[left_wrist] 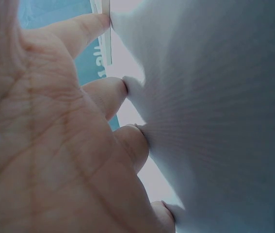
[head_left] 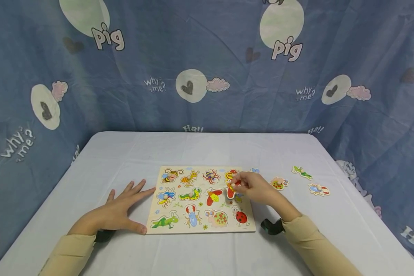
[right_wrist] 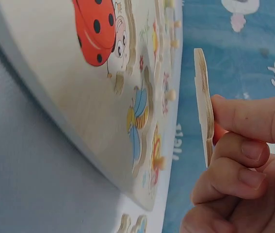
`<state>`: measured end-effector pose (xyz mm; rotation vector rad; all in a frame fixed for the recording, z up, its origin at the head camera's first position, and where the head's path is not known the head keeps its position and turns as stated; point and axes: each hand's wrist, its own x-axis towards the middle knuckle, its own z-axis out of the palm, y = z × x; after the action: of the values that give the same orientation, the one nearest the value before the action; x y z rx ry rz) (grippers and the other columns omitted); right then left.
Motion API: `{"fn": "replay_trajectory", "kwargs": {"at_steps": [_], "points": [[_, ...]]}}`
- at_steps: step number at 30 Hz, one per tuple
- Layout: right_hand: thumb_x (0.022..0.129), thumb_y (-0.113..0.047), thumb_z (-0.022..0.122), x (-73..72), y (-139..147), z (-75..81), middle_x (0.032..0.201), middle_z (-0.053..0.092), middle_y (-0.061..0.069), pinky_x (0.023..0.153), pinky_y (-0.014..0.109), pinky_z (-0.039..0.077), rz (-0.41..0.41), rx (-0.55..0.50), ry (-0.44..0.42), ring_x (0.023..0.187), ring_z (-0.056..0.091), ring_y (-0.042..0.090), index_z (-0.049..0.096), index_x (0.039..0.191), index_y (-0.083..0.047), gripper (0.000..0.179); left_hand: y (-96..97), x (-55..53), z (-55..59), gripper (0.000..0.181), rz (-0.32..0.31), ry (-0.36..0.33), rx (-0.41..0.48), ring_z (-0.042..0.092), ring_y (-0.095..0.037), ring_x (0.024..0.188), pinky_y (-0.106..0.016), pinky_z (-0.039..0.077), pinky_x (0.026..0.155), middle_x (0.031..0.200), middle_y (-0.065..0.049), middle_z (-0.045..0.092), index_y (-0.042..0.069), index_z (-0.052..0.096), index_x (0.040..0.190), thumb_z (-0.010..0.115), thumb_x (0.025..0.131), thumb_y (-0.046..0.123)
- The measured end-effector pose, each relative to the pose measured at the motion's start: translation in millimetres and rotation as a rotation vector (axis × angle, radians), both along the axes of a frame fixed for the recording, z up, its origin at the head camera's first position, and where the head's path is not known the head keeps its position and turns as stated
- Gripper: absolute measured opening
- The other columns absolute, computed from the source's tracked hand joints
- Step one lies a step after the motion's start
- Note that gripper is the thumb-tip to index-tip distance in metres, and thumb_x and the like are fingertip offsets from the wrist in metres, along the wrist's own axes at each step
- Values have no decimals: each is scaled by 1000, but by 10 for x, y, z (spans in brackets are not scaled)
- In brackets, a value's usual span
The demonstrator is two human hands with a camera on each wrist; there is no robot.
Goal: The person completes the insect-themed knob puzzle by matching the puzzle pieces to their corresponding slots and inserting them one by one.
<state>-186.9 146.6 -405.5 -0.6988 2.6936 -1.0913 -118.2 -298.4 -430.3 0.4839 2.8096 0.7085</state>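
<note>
A wooden insect puzzle board (head_left: 175, 230) lies flat on the white table. My left hand (head_left: 119, 212) is spread at its left side, with thumb and index finger touching the edge; in the left wrist view its fingertips (left_wrist: 139, 141) press on the cloth. My right hand (head_left: 253, 187) pinches a red-winged insect puzzle piece (head_left: 230, 191) over the right part of the board. In the right wrist view that wooden piece (right_wrist: 204, 107) is tilted up edge-on, apart from the board. Below it a blue-winged bee picture (right_wrist: 138, 121) shows in a recess.
Loose pieces lie right of the board: a snail (head_left: 278, 183), a green grasshopper (head_left: 301, 172), a blue beetle (head_left: 319, 189) and a blue-winged piece (head_left: 255, 170) partly behind the right hand. Several pieces with wooden knobs (right_wrist: 159, 163) sit in the board. A blue curtain (head_left: 207, 111) hangs behind.
</note>
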Motion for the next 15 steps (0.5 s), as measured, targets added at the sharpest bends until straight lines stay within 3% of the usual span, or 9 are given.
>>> {"fn": "replay_trajectory", "kwargs": {"at_steps": [15], "points": [[103,-16,71,-13,-209,-24,61,43,-6,54,22,33,28,31,-29,55,37,10,75,109,-8,11,-5,-4,7,124,3,-15,8,1,-61,162,-94,-7,111,180,-22,14,32,41,166,98,60,63]]}}
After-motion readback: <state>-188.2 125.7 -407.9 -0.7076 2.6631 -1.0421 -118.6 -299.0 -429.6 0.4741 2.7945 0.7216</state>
